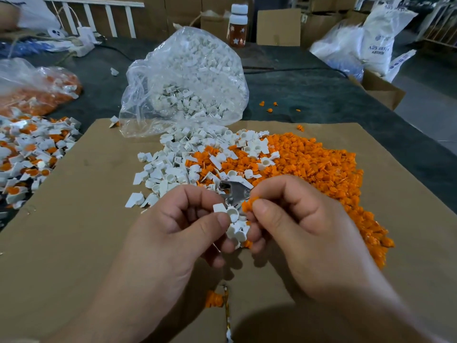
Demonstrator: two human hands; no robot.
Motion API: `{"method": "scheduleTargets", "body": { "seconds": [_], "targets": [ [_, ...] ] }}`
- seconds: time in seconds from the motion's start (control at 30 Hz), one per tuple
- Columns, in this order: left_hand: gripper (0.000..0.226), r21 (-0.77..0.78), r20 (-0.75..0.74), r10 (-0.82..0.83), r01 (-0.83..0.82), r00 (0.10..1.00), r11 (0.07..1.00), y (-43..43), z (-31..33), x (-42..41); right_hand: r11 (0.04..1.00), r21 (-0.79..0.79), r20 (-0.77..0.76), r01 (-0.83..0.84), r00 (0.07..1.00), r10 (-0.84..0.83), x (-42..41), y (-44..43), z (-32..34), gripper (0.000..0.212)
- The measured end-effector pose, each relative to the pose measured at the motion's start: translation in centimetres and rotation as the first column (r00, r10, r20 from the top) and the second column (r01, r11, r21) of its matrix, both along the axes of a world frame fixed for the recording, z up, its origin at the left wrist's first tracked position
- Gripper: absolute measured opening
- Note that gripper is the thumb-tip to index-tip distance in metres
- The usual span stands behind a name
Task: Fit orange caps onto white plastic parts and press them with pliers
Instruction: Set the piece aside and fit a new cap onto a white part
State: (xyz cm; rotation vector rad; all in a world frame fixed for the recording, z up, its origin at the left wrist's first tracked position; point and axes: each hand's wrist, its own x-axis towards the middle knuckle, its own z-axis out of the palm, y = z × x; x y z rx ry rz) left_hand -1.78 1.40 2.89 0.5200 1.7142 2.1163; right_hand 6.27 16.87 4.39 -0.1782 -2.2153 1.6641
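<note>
You pinched small white plastic part (232,214) by tab, left hand (188,226); tiny orange plastic cap (248,204), right hand (296,226). Both seemed light, stiff.

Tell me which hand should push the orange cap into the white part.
Probably the right. The right hand pinches the orange cap just beside the open cup of the white part, which the left hand grips.

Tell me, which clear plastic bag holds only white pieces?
The middle bag, open toward the cardboard sheet, is packed with white parts. The bag at the far left shows mostly orange inside.
</note>
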Motion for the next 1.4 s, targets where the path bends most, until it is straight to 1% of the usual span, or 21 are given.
{"method": "scheduleTargets", "body": {
  "seconds": [0.03,0.07,0.1,0.13,0.17,0.2,0.3,0.37,0.53,0.6,0.7,0.8,0.83,0.97,1.07,1.17,1.3,1.33,1.37,1.4],
  "targets": [
    [0.022,-0.011,0.007,0.003,-0.003,1.0,1.0,-0.07,0.02,-0.02,0.979,0.2,-0.045,0.035,0.999,-0.026,0.13,-0.16,-0.12,0.007],
    [0.025,-0.024,0.012,0.006,-0.006,1.0,1.0,-0.11,0.14,-0.01,0.926,0.372,-0.085,0.06,0.996,-0.03,0.17,-0.3,-0.24,0.006],
    [0.027,-0.037,0.008,0.007,-0.006,1.0,0.999,-0.14,0.15,-0.02,0.87,0.487,-0.114,0.078,0.993,-0.026,0.16,-0.43,-0.3,0.005],
    [0.026,-0.037,0.01,0.007,-0.006,1.0,0.999,-0.18,0.18,-0.01,0.835,0.543,-0.135,0.091,0.991,-0.02,0.08,-0.51,-0.33,0.004],
    [0.021,-0.033,0.011,0.008,-0.007,1.0,0.999,-0.17,0.13,-0.06,0.821,0.562,-0.151,0.098,0.988,-0.014,0.06,-0.52,-0.3,0.004],
    [0.017,-0.034,0.017,0.005,-0.004,1.0,0.999,-0.17,0.22,-0.11,0.815,0.571,-0.164,0.099,0.986,-0.005,0.04,-0.47,-0.25,0.004],
    [0.024,-0.061,0.011,-0.004,0.005,1.0,0.998,-0.13,0.26,-0.1,0.79,0.61,-0.179,0.063,0.982,0.059,0.03,-0.5,-0.06,0.005],
    [0.021,-0.074,0.012,-0.008,0.009,1.0,0.997,-0.09,0.46,-0.03,0.778,0.627,-0.182,0.044,0.979,0.092,0.03,-0.54,-0.02,0.007],
    [0.028,-0.11,0.004,-0.038,0.039,0.999,0.993,-0.21,0.35,-0.06,0.724,0.689,-0.157,0.039,0.983,0.096,-0.02,-0.42,0.0,0.014],
    [0.028,-0.084,0.058,-0.06,0.065,0.997,0.994,-0.23,0.43,-0.15,0.724,0.689,-0.151,0.039,0.984,0.091,-0.05,-0.5,0.02,0.016],
    [0.029,-0.013,0.176,-0.122,0.127,0.977,0.992,-0.32,0.46,-0.48,0.768,0.64,-0.159,0.027,0.983,0.097,-0.03,-0.53,0.06,0.014],
    [0.014,0.068,0.23,-0.157,0.145,0.96,0.987,-0.16,0.36,-0.38,0.78,0.626,-0.125,-0.011,0.986,0.115,-0.01,-0.5,0.1,0.015],
    [0.014,0.076,0.237,-0.151,0.136,0.96,0.988,-0.14,0.25,-0.35,0.771,0.636,-0.115,-0.017,0.986,0.116,-0.03,-0.52,0.08,0.017],
    [0.017,-0.001,0.201,-0.124,0.127,0.972,0.992,-0.15,-0.11,-0.55,0.745,0.666,-0.082,-0.034,0.99,0.119,-0.12,-0.65,0.06,0.022],
    [0.015,-0.05,0.187,-0.126,0.138,0.974,0.989,-0.13,0.11,-0.66,0.743,0.668,-0.085,-0.038,0.988,0.127,-0.1,-0.51,0.16,0.016],
    [0.03,-0.082,0.202,-0.137,0.156,0.97,0.984,-0.21,0.33,-0.63,0.737,0.674,-0.09,-0.043,0.986,0.139,-0.13,-0.46,0.15,0.013],
    [0.026,-0.118,0.177,-0.146,0.169,0.973,0.979,-0.25,0.6,-0.65,0.711,0.701,-0.072,-0.052,0.987,0.144,-0.23,-0.43,0.21,0.014],
    [0.028,-0.127,0.175,-0.147,0.17,0.974,0.977,-0.26,0.56,-0.68,0.709,0.703,-0.071,-0.052,0.987,0.143,-0.23,-0.37,0.21,0.016],
    [0.026,-0.115,0.19,-0.143,0.167,0.971,0.979,-0.22,0.58,-0.68,0.709,0.703,-0.072,-0.048,0.988,0.138,-0.22,-0.3,0.21,0.018],
    [0.019,-0.091,0.212,-0.139,0.162,0.967,0.983,-0.18,0.6,-0.77,0.704,0.709,-0.078,-0.032,0.989,0.124,-0.21,-0.19,0.23,0.021]
  ]
}}
